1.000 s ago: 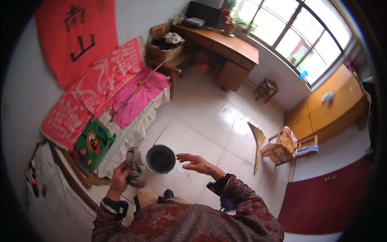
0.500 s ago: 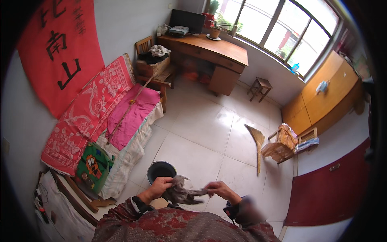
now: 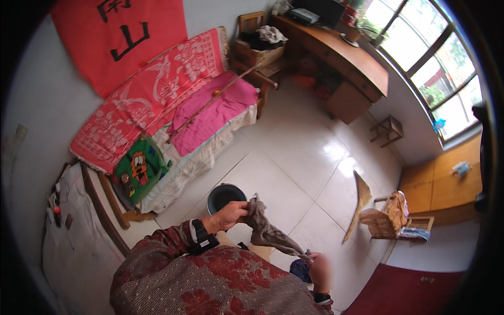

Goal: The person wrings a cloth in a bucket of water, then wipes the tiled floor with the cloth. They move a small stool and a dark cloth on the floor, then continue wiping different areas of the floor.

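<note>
A wrinkled grey-brown cloth (image 3: 269, 231) is stretched slantwise between my two hands, in front of my body. My left hand (image 3: 230, 216) has its fingers closed on the upper end, close beside a dark round bucket (image 3: 209, 205) on the floor. Lower and to the right, my right hand (image 3: 318, 266) grips the other end of the cloth; part of that hand is blurred. The bucket's inside looks dark, and I cannot make out what it contains. A dark blue thing (image 3: 300, 271) lies below the cloth, next to my right hand.
A bench (image 3: 215, 113) with pink covers runs along the left wall. A broom (image 3: 358, 205) lies on the tiled floor at right, near a chair (image 3: 420, 226) with a brown bag (image 3: 386, 219). A wooden desk (image 3: 336, 55) and small stool (image 3: 387, 131) stand farther back.
My right hand has moved down and outward, drawing the bunched cloth into a longer slanting strip. My left hand still grips its end. The view has turned, shifting the room's furniture.
</note>
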`<state>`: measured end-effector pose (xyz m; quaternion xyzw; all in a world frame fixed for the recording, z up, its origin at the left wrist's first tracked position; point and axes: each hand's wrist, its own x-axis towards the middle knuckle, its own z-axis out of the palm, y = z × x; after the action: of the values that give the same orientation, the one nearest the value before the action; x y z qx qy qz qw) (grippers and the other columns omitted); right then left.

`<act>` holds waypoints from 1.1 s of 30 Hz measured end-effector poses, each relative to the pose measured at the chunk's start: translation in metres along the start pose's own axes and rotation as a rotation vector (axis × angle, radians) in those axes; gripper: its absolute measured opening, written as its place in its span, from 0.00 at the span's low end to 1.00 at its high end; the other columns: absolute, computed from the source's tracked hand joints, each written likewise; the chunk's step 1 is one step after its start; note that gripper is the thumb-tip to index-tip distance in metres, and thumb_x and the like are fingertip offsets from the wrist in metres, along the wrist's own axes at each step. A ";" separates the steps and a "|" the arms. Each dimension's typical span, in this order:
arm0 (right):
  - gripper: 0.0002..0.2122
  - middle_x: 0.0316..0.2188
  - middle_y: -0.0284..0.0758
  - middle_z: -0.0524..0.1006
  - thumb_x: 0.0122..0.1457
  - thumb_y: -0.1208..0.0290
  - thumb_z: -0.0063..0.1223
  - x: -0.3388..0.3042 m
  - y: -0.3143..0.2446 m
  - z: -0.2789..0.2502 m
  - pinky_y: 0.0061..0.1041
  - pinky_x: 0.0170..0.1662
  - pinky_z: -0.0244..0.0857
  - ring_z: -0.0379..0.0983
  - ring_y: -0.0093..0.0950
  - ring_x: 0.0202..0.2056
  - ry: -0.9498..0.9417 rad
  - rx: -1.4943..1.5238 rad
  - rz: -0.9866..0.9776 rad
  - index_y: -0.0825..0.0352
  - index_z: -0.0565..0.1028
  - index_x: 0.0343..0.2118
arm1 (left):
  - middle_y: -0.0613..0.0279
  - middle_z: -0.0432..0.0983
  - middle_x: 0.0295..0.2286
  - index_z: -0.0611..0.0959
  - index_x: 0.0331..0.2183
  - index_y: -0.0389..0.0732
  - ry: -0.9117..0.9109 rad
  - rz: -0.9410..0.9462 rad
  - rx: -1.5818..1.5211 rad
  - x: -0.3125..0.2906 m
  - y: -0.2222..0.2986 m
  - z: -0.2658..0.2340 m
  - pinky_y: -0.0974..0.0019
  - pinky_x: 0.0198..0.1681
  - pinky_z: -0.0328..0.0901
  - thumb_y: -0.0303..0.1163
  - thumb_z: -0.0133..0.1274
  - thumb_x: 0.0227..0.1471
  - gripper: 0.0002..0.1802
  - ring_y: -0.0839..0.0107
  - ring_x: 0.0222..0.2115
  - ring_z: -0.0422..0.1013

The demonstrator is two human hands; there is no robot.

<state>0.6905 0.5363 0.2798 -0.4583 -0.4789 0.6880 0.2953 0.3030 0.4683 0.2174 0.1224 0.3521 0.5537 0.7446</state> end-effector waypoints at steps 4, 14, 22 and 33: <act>0.06 0.33 0.35 0.76 0.47 0.82 0.52 0.039 0.001 -0.047 0.20 0.39 0.64 0.70 0.23 0.32 0.017 0.083 0.184 0.73 0.74 0.31 | 0.59 0.75 0.42 0.74 0.48 0.34 0.112 -0.030 0.014 0.023 -0.004 0.025 0.63 0.48 0.68 0.21 0.42 0.55 0.18 0.66 0.43 0.72; 0.19 0.48 0.38 0.73 0.46 0.74 0.61 0.191 -0.035 -0.140 0.25 0.48 0.64 0.70 0.31 0.48 -0.299 -0.801 0.021 0.64 0.75 0.43 | 0.56 0.73 0.44 0.73 0.49 0.32 0.250 0.070 -0.006 0.077 -0.026 0.126 0.62 0.51 0.65 0.19 0.42 0.54 0.19 0.66 0.45 0.71; 0.26 0.51 0.40 0.70 0.49 0.73 0.62 0.229 -0.047 -0.050 0.31 0.54 0.60 0.66 0.34 0.52 -0.985 -0.589 -0.118 0.65 0.69 0.53 | 0.60 0.75 0.41 0.74 0.49 0.33 -0.044 0.134 0.151 0.133 -0.016 0.176 0.68 0.45 0.66 0.21 0.44 0.55 0.19 0.73 0.41 0.71; 0.16 0.43 0.33 0.75 0.60 0.74 0.46 0.216 -0.119 0.004 0.22 0.45 0.64 0.70 0.22 0.41 -0.763 -0.260 0.136 0.72 0.70 0.50 | 0.55 0.65 0.51 0.60 0.58 0.43 -0.061 0.197 0.189 0.130 -0.027 0.141 0.56 0.48 0.66 0.52 0.59 0.48 0.43 0.62 0.52 0.63</act>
<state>0.5950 0.7609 0.3157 -0.2342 -0.6059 0.7603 -0.0103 0.4342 0.6061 0.2538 0.2424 0.3662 0.5846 0.6822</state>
